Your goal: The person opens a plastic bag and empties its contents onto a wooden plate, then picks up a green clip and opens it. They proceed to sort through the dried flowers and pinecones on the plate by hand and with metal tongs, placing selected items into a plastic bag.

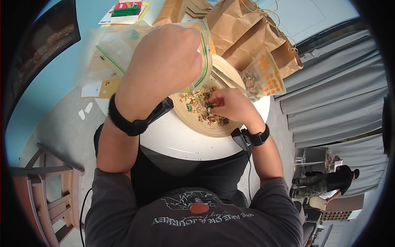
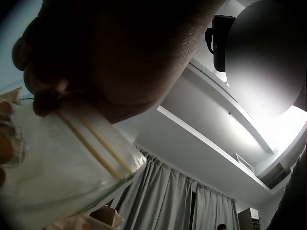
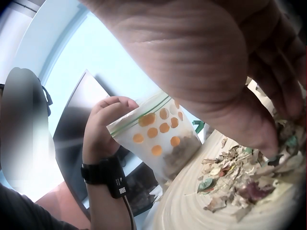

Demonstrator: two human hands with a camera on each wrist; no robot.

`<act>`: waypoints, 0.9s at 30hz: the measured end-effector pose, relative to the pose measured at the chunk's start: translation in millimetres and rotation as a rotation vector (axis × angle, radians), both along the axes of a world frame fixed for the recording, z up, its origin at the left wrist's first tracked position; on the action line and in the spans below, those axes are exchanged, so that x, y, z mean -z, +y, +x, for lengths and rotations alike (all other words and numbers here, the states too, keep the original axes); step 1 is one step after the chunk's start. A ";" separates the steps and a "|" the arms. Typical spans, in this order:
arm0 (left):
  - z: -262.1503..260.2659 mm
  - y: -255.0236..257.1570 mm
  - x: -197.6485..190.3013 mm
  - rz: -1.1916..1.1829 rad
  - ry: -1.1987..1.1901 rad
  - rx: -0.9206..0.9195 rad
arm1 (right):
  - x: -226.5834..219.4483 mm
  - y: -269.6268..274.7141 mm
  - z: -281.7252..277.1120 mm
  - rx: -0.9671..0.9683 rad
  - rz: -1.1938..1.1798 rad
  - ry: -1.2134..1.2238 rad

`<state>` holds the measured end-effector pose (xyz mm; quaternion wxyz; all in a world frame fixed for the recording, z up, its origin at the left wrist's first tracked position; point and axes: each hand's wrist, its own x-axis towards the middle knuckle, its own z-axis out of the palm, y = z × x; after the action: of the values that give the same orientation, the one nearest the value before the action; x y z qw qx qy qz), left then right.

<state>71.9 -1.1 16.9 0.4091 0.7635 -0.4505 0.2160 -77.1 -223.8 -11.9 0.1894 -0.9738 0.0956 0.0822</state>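
Observation:
Raised over the tray, the left hand [image 1: 164,61] pinches the top edge of a clear zip bag [image 3: 163,127] with orange dots and dried bits in its bottom. In the left wrist view the same bag [image 2: 62,163] hangs from its fingers. The right hand [image 1: 234,106] is low in the round woven tray [image 1: 185,117], its thumb and fingers curled around some dried flakes. Mixed dried flakes [image 3: 235,184], brown, green and dark red, lie loose beneath it. The palm hides part of the pinch in the right wrist view.
A second dotted bag [image 1: 263,76] leans at the tray's right, near brown paper bags [image 1: 242,33]. Flat clear bags and a yellow card [image 1: 109,88] lie left on the white table [image 1: 181,146]. A wooden chair [image 1: 53,197] stands lower left; a person [image 1: 329,183] is far right.

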 end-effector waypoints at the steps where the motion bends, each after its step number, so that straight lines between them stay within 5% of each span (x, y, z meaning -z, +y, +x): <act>1: -0.7 -0.3 -0.4 0.019 0.003 -0.007 | 1.6 0.8 -0.1 0.000 -0.001 -0.002; 27: 0.7 -4.0 1.0 0.018 -0.011 -0.003 | 6.5 8.9 -0.2 -0.018 0.029 0.019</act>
<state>72.6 -5.1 15.9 0.3993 0.7667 -0.4537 0.2166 -77.4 -214.9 -18.4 0.2020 -0.9709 0.0875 0.0944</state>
